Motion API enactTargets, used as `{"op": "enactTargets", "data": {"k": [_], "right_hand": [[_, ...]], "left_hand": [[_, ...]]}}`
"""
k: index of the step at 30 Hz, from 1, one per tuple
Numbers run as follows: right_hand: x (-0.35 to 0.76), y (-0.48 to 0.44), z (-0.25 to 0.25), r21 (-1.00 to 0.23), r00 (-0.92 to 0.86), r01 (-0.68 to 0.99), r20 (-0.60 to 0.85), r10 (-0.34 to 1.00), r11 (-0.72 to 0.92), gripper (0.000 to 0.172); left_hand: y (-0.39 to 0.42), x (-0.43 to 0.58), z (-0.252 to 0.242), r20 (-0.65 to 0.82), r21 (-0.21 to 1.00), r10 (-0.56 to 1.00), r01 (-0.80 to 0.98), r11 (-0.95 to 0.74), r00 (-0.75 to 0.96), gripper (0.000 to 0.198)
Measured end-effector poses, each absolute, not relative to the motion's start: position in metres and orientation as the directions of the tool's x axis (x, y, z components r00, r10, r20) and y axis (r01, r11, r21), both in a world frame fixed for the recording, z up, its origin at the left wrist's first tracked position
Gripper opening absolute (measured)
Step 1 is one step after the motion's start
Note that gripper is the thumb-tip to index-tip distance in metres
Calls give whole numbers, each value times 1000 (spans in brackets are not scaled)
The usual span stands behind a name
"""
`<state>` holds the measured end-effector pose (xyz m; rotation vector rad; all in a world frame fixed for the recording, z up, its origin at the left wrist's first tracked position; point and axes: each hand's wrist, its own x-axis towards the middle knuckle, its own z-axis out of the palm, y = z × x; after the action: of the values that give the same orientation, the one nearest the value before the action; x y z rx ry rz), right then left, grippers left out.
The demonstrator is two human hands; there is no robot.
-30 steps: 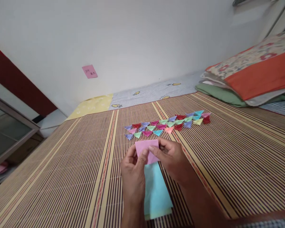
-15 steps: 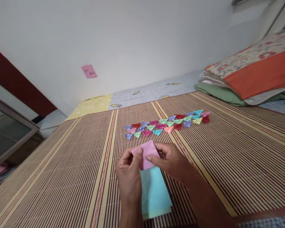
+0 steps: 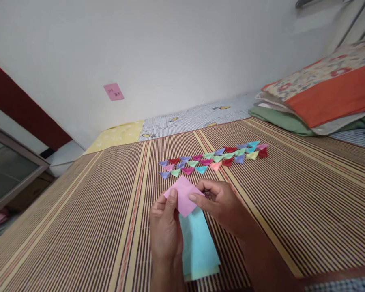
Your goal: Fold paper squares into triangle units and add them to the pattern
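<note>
Both hands hold one pink square of paper (image 3: pixel 183 194) just above a striped bamboo mat (image 3: pixel 79 227). My left hand (image 3: pixel 166 227) pinches its left corner between thumb and fingers. My right hand (image 3: pixel 220 202) pinches its right edge. The paper is turned like a diamond, one corner pointing away from me. Under the hands lies a stack of light blue paper sheets (image 3: pixel 199 247) with a yellowish sheet at the bottom. Beyond the hands, several small folded paper triangles (image 3: pixel 213 159) in many colours lie in rows.
The mat covers a bed against a white wall with a pink note (image 3: pixel 113 91) stuck on it. Folded bedding and an orange patterned pillow (image 3: pixel 325 93) are piled at the right. A glass-fronted cabinet (image 3: pixel 9 170) stands at the left.
The pink paper has been rotated in my hands from lying square to a diamond position. My left hand shifted slightly left and down along its edge.
</note>
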<state>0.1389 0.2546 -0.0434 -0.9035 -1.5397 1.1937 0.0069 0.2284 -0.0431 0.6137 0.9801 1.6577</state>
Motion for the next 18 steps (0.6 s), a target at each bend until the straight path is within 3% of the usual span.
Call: {"op": "enactTargets", "data": {"k": [7, 13, 18], "right_hand": [[140, 254, -40, -937, -203, 110, 305, 930, 331, 30], [144, 254, -35, -962, -278, -33, 269, 922, 271, 14], [142, 251, -33, -943, -126, -74, 330, 935, 323, 13]], "left_hand": [[226, 4, -52, 58, 961, 912, -225, -162, -406, 23], [226, 2, -51, 68, 954, 931, -248, -165, -358, 28], [223, 5, -46, 65, 961, 965, -245, -129, -253, 30]]}}
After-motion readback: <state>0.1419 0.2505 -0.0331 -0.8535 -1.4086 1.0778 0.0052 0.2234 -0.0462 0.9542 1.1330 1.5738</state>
